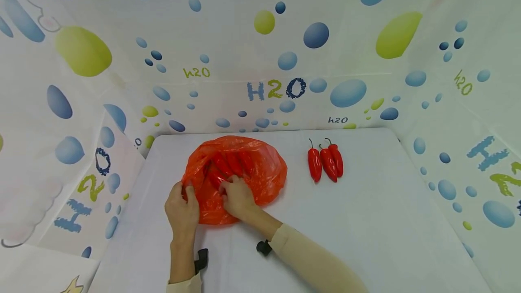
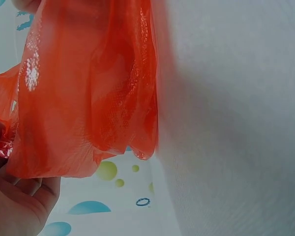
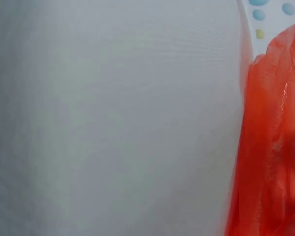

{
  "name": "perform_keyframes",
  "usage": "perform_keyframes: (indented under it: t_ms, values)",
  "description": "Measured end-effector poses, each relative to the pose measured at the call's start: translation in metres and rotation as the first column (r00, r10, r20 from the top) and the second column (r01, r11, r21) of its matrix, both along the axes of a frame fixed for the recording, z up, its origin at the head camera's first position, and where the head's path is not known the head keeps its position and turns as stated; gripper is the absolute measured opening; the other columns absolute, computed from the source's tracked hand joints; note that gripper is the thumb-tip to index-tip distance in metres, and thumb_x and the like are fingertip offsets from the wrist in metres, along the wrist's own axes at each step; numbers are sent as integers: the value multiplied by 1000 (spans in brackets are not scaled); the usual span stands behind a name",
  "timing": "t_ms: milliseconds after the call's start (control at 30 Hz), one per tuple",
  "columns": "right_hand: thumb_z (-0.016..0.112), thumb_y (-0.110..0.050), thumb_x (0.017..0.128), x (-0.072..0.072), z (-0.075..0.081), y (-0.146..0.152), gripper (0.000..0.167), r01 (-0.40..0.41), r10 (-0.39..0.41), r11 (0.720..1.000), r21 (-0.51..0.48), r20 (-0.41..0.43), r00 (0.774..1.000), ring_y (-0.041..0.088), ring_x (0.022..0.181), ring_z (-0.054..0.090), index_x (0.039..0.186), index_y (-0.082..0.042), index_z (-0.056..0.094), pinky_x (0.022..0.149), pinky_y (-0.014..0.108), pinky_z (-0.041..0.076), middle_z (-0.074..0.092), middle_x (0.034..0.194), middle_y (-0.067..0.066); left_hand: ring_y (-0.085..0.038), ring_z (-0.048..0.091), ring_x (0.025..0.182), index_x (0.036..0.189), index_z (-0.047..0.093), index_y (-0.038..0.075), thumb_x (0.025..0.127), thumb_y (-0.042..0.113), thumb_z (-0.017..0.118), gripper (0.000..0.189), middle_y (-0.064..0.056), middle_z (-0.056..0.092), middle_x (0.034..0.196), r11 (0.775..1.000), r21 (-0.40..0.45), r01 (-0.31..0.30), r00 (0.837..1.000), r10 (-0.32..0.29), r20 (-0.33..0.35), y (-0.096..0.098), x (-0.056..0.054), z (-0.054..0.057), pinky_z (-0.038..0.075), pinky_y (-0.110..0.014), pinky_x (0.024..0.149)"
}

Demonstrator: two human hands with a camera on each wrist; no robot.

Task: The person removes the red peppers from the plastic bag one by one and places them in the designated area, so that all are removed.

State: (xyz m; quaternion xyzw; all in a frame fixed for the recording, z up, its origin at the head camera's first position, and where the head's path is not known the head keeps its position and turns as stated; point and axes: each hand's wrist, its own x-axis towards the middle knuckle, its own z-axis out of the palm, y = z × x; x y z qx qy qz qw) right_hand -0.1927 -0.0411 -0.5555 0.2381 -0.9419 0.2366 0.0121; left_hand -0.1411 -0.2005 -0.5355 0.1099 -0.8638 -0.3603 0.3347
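Ahead of the left grip (image 1: 182, 205) and around the fingertips of the right grip (image 1: 239, 197) sits an open red plastic bag (image 1: 270, 171), resting on a white desk (image 1: 366, 220). The left grip pinches the bag's near-left rim between thumb and bent fingers; the left wrist view shows the thin film caught there, with the creased bag wall hanging just beside the fingers. The right grip reaches over the near side of the bag, its fingers bent inside the mouth at the lower end of the nearest red chili pepper (image 1: 215, 177); whether they pinch that pepper or only touch it cannot be told. Just ahead of the right grip, inside the bag, further red chili peppers (image 1: 234, 163) lie side by side. Well apart from the right grip, ahead and to its right, three red chili peppers (image 1: 329, 164) lie closely grouped on the desk, their curved stems pointing away from the person. Behind each grip a black wrist device (image 1: 201, 260) is worn, followed by a beige sleeve (image 1: 319, 257). Far ahead of both grips, beyond the desk edge, rises a white sheet (image 1: 228, 40) printed with "H2O" lettering and blue and green drops.
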Motion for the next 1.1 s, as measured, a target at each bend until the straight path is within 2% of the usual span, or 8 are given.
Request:
perform_keyframes:
  t_ms: [67,200,467,533,733,1100]
  values:
    - [76,-16,89,0,0,2,10,0,0,1000,-28,9,1000,19,93,61,97,-23,74,88,34,58,65,110,4,-34,65,81,107,68,-5,106,16,56,24,-21,71,96,1000,-2,1,1000,-1,-2,0,0,0,45,-19,76]
    - [76,-13,88,1,2,5,12,-1,4,996,-86,25,1000,19,94,63,97,-21,77,95,35,56,66,110,4,-34,64,80,106,68,-5,106,15,57,23,-20,70,95,1000,-4,-2,1000,2,-8,1,1,1,43,-16,75]
    - [75,-13,89,4,2,9,14,9,-8,987,-163,8,1000,21,98,67,101,-18,81,90,35,58,69,112,5,-35,65,82,107,67,-6,107,16,56,24,-22,70,97,1000,-3,-5,1000,5,-5,2,0,1,51,-36,76]
    - [75,-13,89,5,1,10,14,15,-13,983,-181,13,1000,21,101,67,102,-18,81,91,35,58,69,114,5,-35,65,81,107,67,-6,107,16,56,24,-22,70,96,1000,-4,-4,1000,4,-6,1,0,1,51,-33,75]
    - [75,-12,90,6,0,13,15,9,-6,974,-226,15,1000,22,106,67,103,-16,81,95,37,57,71,115,5,-34,64,80,107,68,-6,106,15,56,23,-21,70,95,1000,-13,2,1000,-2,-12,0,0,0,41,-13,75]
    - [76,-15,91,9,5,21,16,32,-25,967,-254,34,999,20,111,66,105,-19,81,96,36,57,70,119,3,-34,64,82,109,68,-6,106,14,56,23,-21,70,97,1000,-10,0,1000,0,3,1,0,0,45,-20,76]
